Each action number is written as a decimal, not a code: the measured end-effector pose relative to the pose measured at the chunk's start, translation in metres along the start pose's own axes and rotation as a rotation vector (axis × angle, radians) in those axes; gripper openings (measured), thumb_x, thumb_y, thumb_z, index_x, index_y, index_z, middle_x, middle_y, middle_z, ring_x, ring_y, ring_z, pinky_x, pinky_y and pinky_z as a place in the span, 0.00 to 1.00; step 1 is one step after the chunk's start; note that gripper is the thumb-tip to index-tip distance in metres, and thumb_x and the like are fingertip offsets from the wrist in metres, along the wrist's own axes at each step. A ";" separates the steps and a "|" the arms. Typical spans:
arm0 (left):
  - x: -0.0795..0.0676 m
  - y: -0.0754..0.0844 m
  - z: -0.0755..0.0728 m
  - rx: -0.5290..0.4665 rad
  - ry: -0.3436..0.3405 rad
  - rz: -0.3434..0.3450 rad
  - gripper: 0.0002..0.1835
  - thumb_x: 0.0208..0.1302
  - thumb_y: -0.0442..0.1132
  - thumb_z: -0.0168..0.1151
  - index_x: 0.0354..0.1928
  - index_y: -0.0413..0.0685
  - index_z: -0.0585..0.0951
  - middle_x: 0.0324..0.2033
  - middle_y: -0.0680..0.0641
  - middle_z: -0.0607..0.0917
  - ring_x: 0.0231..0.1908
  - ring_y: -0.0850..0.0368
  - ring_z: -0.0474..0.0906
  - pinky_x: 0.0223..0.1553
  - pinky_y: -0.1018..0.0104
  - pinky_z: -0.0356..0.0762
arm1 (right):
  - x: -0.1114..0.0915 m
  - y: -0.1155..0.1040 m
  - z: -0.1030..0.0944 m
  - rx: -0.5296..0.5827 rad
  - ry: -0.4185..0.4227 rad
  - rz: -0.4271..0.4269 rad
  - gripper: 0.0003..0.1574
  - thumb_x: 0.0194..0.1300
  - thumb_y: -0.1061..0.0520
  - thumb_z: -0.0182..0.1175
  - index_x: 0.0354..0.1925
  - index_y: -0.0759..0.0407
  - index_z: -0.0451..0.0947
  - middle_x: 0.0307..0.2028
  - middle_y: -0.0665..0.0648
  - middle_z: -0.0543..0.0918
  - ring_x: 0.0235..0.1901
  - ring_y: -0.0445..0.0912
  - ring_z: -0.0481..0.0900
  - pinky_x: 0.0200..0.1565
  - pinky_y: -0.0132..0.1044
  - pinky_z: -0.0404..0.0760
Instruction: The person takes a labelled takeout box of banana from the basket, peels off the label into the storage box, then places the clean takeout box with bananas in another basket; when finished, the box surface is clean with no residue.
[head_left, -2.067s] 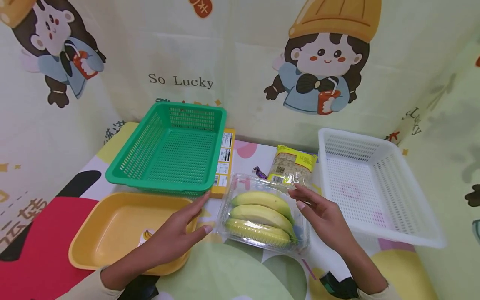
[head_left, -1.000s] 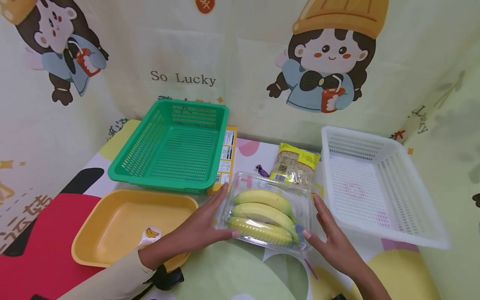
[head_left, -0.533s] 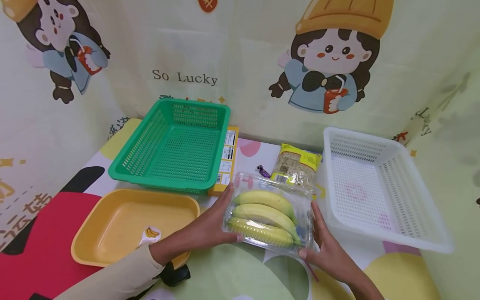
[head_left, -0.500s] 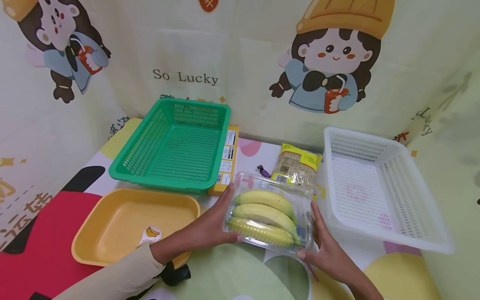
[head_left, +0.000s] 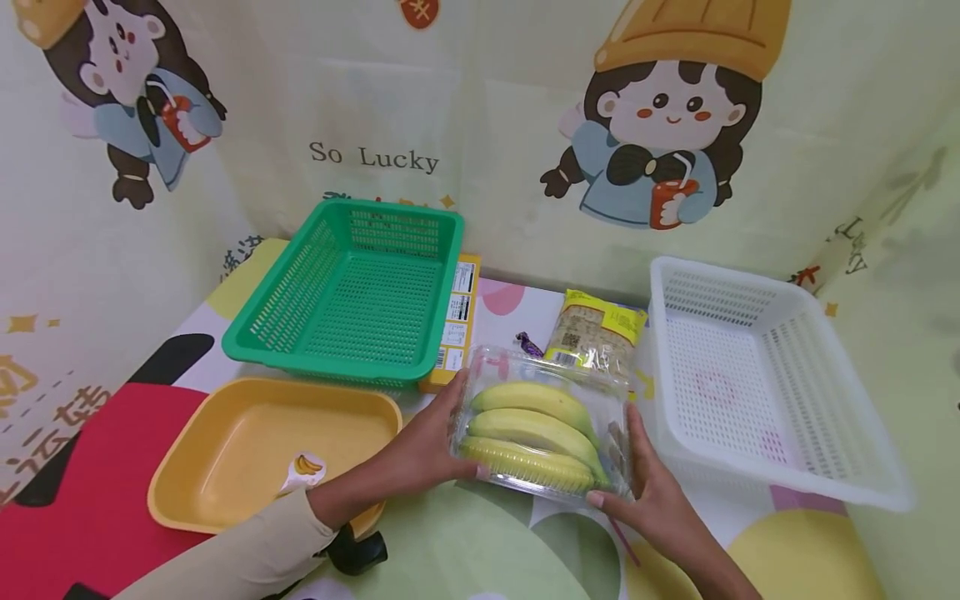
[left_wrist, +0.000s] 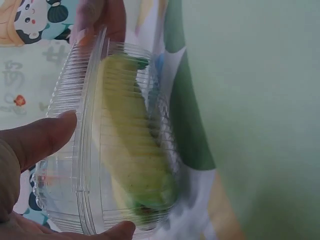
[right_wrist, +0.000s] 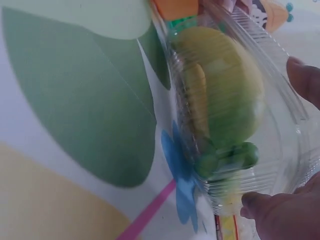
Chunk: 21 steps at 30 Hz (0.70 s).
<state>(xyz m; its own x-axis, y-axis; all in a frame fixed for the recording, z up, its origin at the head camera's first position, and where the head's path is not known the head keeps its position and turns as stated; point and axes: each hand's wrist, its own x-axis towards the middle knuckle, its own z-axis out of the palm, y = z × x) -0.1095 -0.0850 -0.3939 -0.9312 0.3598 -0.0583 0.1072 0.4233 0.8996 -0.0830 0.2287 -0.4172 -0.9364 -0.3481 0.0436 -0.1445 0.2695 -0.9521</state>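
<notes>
A clear plastic clamshell box (head_left: 551, 372) with several bananas (head_left: 534, 427) inside is between my hands at the middle of the table. My left hand (head_left: 420, 450) grips its left side, thumb at the near corner. On the opposite side my right hand (head_left: 660, 504) holds the box, its thumb at the near right corner and its fingers along the side wall. Close up in the left wrist view, the ribbed box wall (left_wrist: 125, 130) has my thumb (left_wrist: 47, 137) against the lid side. In the right wrist view the banana stems (right_wrist: 227, 157) face my right hand (right_wrist: 290, 215).
At left, a green basket (head_left: 341, 369) overlaps a yellow box (head_left: 459, 312); nearer is an orange tub (head_left: 247, 450) with a banana sticker (head_left: 306, 467). Behind the clamshell lie a purple-wrapped candy (head_left: 528, 344) and a yellow-topped bag (head_left: 596, 329). A white basket (head_left: 663, 367) stands right.
My hands began apart from the clamshell box, then came in from both sides and took hold of it. The baskets, tub and bag stay where they were.
</notes>
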 end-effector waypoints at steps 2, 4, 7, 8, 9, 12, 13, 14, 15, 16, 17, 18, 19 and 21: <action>0.000 0.002 0.000 0.000 0.014 -0.012 0.66 0.45 0.37 0.80 0.78 0.57 0.41 0.75 0.52 0.50 0.71 0.50 0.51 0.66 0.49 0.60 | 0.000 0.001 0.000 0.016 0.005 -0.001 0.71 0.59 0.66 0.67 0.76 0.43 0.24 0.75 0.55 0.25 0.71 0.57 0.24 0.59 0.14 0.47; 0.000 0.004 0.001 0.006 0.020 -0.011 0.65 0.45 0.37 0.80 0.78 0.54 0.42 0.75 0.51 0.50 0.71 0.50 0.51 0.66 0.49 0.60 | 0.000 0.001 -0.001 0.029 0.006 0.000 0.70 0.60 0.66 0.67 0.76 0.43 0.25 0.75 0.55 0.25 0.72 0.55 0.23 0.59 0.14 0.46; -0.001 0.005 0.001 0.016 0.025 -0.019 0.65 0.44 0.38 0.80 0.78 0.52 0.43 0.75 0.50 0.51 0.71 0.50 0.51 0.66 0.50 0.59 | 0.000 0.002 -0.001 0.037 0.007 -0.002 0.70 0.60 0.66 0.66 0.76 0.43 0.25 0.75 0.56 0.25 0.72 0.54 0.23 0.60 0.14 0.46; -0.001 0.005 0.001 0.017 0.027 -0.024 0.65 0.44 0.38 0.80 0.78 0.52 0.43 0.75 0.50 0.51 0.71 0.50 0.51 0.66 0.50 0.60 | 0.000 0.002 -0.001 0.035 0.010 -0.003 0.70 0.60 0.66 0.66 0.76 0.43 0.26 0.75 0.57 0.25 0.72 0.54 0.24 0.60 0.14 0.46; -0.002 0.005 0.001 0.017 0.030 -0.028 0.65 0.44 0.38 0.80 0.78 0.51 0.43 0.75 0.50 0.51 0.71 0.51 0.51 0.66 0.50 0.59 | 0.000 0.002 -0.001 0.036 0.012 -0.002 0.69 0.60 0.66 0.66 0.76 0.43 0.26 0.75 0.57 0.26 0.72 0.54 0.24 0.60 0.14 0.46; -0.004 0.006 0.000 0.002 0.038 -0.029 0.65 0.45 0.39 0.80 0.77 0.49 0.44 0.75 0.50 0.53 0.71 0.50 0.53 0.65 0.50 0.62 | 0.001 0.001 0.000 0.032 0.009 0.003 0.69 0.60 0.66 0.66 0.77 0.43 0.26 0.75 0.57 0.26 0.72 0.55 0.24 0.59 0.13 0.46; -0.005 0.005 -0.001 -0.002 0.040 -0.028 0.64 0.45 0.39 0.80 0.77 0.48 0.44 0.74 0.50 0.53 0.70 0.50 0.54 0.64 0.50 0.63 | 0.001 0.000 0.000 0.031 0.006 0.007 0.69 0.60 0.66 0.66 0.76 0.42 0.26 0.75 0.57 0.26 0.72 0.55 0.24 0.59 0.13 0.46; -0.006 0.005 -0.001 -0.006 0.040 -0.025 0.64 0.45 0.39 0.80 0.77 0.48 0.44 0.74 0.49 0.53 0.70 0.49 0.55 0.63 0.50 0.64 | 0.001 -0.001 0.000 0.032 0.002 0.011 0.69 0.60 0.65 0.66 0.76 0.42 0.26 0.75 0.56 0.26 0.72 0.55 0.24 0.59 0.13 0.46; -0.006 0.005 -0.002 -0.012 0.039 -0.022 0.64 0.45 0.40 0.79 0.77 0.47 0.45 0.74 0.49 0.54 0.69 0.48 0.56 0.62 0.50 0.65 | 0.001 -0.002 0.000 0.035 -0.002 0.016 0.69 0.60 0.65 0.66 0.76 0.42 0.26 0.75 0.55 0.26 0.72 0.56 0.24 0.58 0.13 0.46; -0.007 0.005 -0.003 -0.017 0.038 -0.016 0.63 0.45 0.40 0.79 0.77 0.46 0.45 0.74 0.48 0.54 0.69 0.47 0.58 0.62 0.50 0.66 | 0.001 -0.003 0.000 0.038 -0.005 0.020 0.69 0.60 0.65 0.66 0.76 0.42 0.26 0.75 0.54 0.26 0.72 0.56 0.24 0.58 0.13 0.46; -0.008 0.005 -0.004 -0.019 0.037 -0.009 0.63 0.45 0.40 0.79 0.77 0.46 0.45 0.74 0.47 0.53 0.69 0.45 0.58 0.61 0.50 0.67 | 0.001 -0.004 0.000 0.041 -0.008 0.025 0.69 0.61 0.65 0.66 0.76 0.42 0.26 0.75 0.53 0.26 0.72 0.56 0.24 0.58 0.13 0.46; -0.008 0.006 -0.005 -0.019 0.035 -0.009 0.63 0.45 0.40 0.79 0.77 0.46 0.45 0.74 0.47 0.53 0.68 0.45 0.59 0.61 0.50 0.68 | 0.001 -0.005 0.000 0.045 -0.008 0.030 0.69 0.61 0.65 0.66 0.76 0.42 0.26 0.75 0.52 0.26 0.72 0.56 0.24 0.58 0.12 0.47; -0.009 0.006 -0.006 -0.022 0.034 -0.007 0.63 0.45 0.40 0.79 0.77 0.46 0.45 0.74 0.47 0.53 0.68 0.44 0.60 0.60 0.50 0.68 | 0.002 -0.006 0.000 0.049 -0.008 0.036 0.69 0.61 0.65 0.66 0.76 0.41 0.26 0.75 0.51 0.26 0.72 0.55 0.24 0.58 0.12 0.47; -0.009 0.007 -0.008 -0.026 0.035 -0.001 0.63 0.45 0.41 0.79 0.77 0.46 0.45 0.74 0.47 0.53 0.68 0.42 0.60 0.61 0.49 0.67 | 0.002 -0.008 0.001 0.050 -0.008 0.041 0.69 0.61 0.64 0.66 0.76 0.41 0.26 0.75 0.51 0.27 0.72 0.55 0.24 0.57 0.12 0.47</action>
<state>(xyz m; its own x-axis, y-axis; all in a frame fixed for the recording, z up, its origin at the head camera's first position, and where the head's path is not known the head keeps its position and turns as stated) -0.1031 -0.0924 -0.3838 -0.9429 0.3301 -0.0449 0.0972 0.4017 0.9106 -0.0832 0.2253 -0.4094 -0.9388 -0.3446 0.0019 -0.0896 0.2389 -0.9669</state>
